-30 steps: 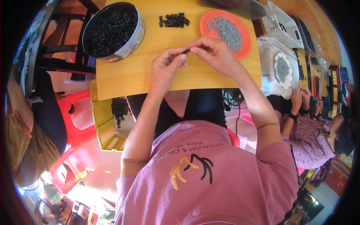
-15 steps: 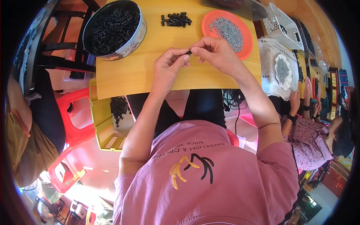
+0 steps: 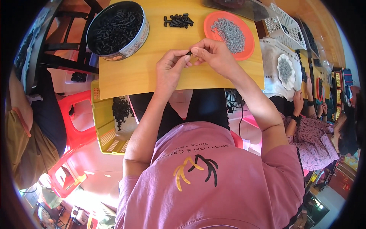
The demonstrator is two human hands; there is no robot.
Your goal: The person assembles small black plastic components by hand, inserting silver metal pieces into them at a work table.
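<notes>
Over the front of the yellow table (image 3: pixel 129 78), my left hand (image 3: pixel 169 70) pinches a small black cylindrical piece (image 3: pixel 189 53) between thumb and fingers. My right hand (image 3: pixel 216 55) is closed in a pinch against the other end of that piece. Whatever lies between the right fingertips is too small and hidden to name. Beyond the hands is a small pile of like black pieces (image 3: pixel 179 21). An orange-red plate (image 3: pixel 250 44) heaped with small silver screws (image 3: pixel 230 36) sits just past my right hand. At the left stands a round tin (image 3: pixel 133 47) full of black pieces (image 3: pixel 114 30).
A yellow crate (image 3: pixel 103 126) holding black parts is below the table's left edge, beside a red plastic stool (image 3: pixel 74 114). To the right are a white perforated basket (image 3: pixel 286 28), a white cloth (image 3: pixel 270 72) with a pale dish (image 3: pixel 281 78) of screws, and a seated person (image 3: pixel 309 141).
My right hand has shifted slightly left, and both hands still meet at the small black piece. The seated person's hands at the right have moved a little.
</notes>
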